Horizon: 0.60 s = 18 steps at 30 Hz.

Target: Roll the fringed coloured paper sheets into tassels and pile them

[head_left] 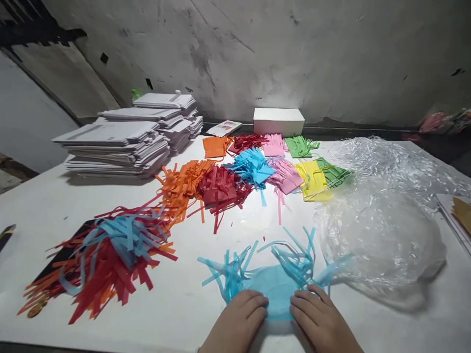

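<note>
Both the left hand and right hand press flat, fingers spread, on the light-blue fringed tissue-paper sheet at the white table's near edge, which looks flimsy, tear-prone, probably best lifted by its uncut middle.

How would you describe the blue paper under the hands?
On the white table, find the near edge, left of the clear plastic bag. The light blue fringed paper lies flat under the left hand and right hand, not mixed with other colours.

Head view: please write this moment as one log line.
left hand: flat on blue paper | right hand: same | blue paper: on table, fringe at far edge | plastic bag: to its right | strip pile: to its left
</note>
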{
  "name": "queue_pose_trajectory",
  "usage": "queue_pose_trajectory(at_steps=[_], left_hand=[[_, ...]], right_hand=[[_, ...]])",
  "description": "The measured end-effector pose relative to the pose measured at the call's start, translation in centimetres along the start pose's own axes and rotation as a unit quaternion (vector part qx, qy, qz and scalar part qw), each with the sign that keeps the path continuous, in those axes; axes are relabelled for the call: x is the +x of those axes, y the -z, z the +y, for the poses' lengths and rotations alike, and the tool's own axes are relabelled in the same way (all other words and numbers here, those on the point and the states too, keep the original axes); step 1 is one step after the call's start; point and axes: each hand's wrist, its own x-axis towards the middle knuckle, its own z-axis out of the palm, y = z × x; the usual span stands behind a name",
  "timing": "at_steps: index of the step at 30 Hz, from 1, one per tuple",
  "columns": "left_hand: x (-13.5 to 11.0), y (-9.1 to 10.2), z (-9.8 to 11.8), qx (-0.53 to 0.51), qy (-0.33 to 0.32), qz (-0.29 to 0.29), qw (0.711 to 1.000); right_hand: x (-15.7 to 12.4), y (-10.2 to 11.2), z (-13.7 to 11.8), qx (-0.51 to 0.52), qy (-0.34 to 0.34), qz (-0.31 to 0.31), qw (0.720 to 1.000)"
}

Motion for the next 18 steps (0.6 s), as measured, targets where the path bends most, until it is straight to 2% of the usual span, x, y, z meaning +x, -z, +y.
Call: queue_pose_trajectory(at_steps=[2, 4, 6, 9, 13, 18], left_hand=[[0.3, 0.6, 0.1, -0.031, 0.049, -0.024, 0.998], [1.3, 0.8, 0.3, -0.028, 0.123, -0.042, 0.991], [2.5, 0.7, 0.4, 0.016, 0.208, -0.067, 0.976], [4.2, 0.6, 0.2, 0.083, 0.296, -0.1, 0.946], [4.8, 0.7, 0.0, 0.098, 0.321, -0.119, 0.935], [4.3, 0.6, 0.0, 0.088, 0.318, -0.107, 0.938]], right_hand=[[0.0, 0.4, 0.1, 0.013, -0.044, -0.008, 0.999], [0.4, 0.3, 0.3, 0.006, -0.103, -0.01, 0.995], [1.2, -0.3, 0.7, -0.019, -0.145, -0.027, 0.989], [2.5, -1.3, 1.9, -0.071, -0.158, -0.08, 0.982], [3.2, -1.8, 3.2, -0.086, -0.142, -0.134, 0.977], [2.3, -1.2, 3.4, -0.137, -0.152, -0.122, 0.971]])
